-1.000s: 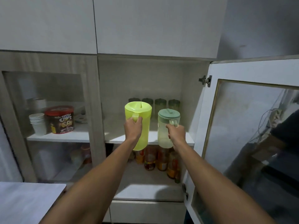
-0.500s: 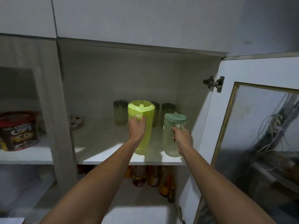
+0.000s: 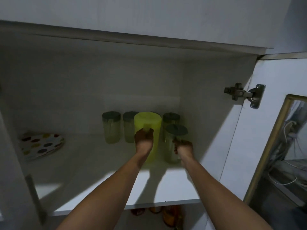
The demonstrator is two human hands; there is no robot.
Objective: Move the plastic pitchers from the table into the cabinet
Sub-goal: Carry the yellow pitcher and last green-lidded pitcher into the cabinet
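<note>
Both arms reach deep into the open cabinet, over its white shelf [image 3: 93,176]. My left hand [image 3: 143,138] grips the handle of a yellow-green plastic pitcher [image 3: 152,127] that stands upright on the shelf. To its right, my right hand [image 3: 183,146] holds the handle of a clear pitcher with a grey-green lid [image 3: 172,140], also upright and low on the shelf. The two pitchers stand side by side, just in front of a row of jars.
Several lidded clear jars [image 3: 111,127] line the back of the shelf. A polka-dot plate stack [image 3: 42,145] lies at the left. The glass cabinet door [image 3: 274,146] stands open on the right, with its hinge [image 3: 244,95]. Bottles show below the shelf edge.
Both hands have pushed the pitchers further back into the cabinet, close to the jars. The camera has moved nearer and tilted up, so the shelf fills the view.
</note>
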